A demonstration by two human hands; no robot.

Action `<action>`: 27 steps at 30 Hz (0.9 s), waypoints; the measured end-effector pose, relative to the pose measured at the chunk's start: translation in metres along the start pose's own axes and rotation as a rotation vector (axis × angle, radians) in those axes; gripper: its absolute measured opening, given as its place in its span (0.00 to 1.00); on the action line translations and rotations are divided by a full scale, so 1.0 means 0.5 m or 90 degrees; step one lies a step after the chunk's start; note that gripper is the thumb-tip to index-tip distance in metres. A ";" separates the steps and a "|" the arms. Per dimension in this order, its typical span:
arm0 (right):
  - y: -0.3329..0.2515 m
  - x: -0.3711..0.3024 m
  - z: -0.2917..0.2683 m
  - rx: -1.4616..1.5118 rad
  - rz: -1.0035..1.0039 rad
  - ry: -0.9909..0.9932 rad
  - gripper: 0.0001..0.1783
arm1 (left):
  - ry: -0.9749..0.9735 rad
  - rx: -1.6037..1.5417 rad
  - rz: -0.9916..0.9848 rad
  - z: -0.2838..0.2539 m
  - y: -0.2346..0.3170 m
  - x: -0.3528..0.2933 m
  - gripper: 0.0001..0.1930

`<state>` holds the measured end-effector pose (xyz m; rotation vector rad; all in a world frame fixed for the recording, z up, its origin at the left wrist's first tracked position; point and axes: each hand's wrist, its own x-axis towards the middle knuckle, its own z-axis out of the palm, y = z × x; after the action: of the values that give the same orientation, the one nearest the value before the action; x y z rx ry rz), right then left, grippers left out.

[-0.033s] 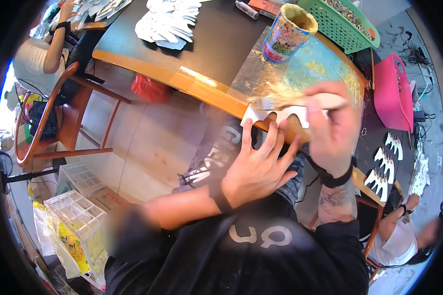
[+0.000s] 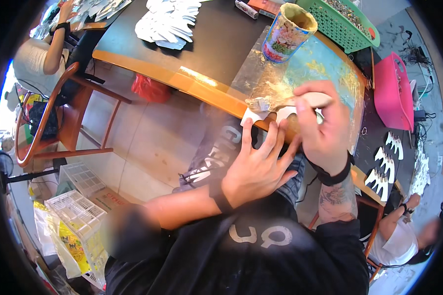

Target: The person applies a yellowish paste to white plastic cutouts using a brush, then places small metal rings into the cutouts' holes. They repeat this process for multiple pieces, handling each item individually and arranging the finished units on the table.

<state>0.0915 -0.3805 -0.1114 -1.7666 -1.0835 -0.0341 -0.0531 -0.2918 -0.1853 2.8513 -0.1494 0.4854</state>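
Observation:
My left hand lies with its fingers spread, fingertips pressing a white scalloped cutout against the table's front edge. My right hand is closed around the pale handle of a flat paintbrush. The bristles point left and sit over the cutout's far edge; whether they touch it I cannot tell. My right hand hides part of the cutout. Beneath the brush is a worn, stained work mat, and on it stands a flower-printed can with a crusted rim.
A pile of white cutouts lies far left on the dark table. Far right are a green basket of small parts and a pink bin. More white pieces lie at right. Other people sit left and right; a wooden chair stands left.
My right hand has shifted a little to the left with the paintbrush, covering more of the cutout. My left hand stays in place.

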 end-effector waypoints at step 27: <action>0.025 0.009 -0.038 -0.140 0.074 0.051 0.04 | -0.015 0.040 -0.005 -0.001 0.004 0.005 0.36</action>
<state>0.1110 -0.3929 -0.1094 -2.0051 -0.9473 -0.1562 -0.0513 -0.2937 -0.1836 2.9192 -0.1285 0.4621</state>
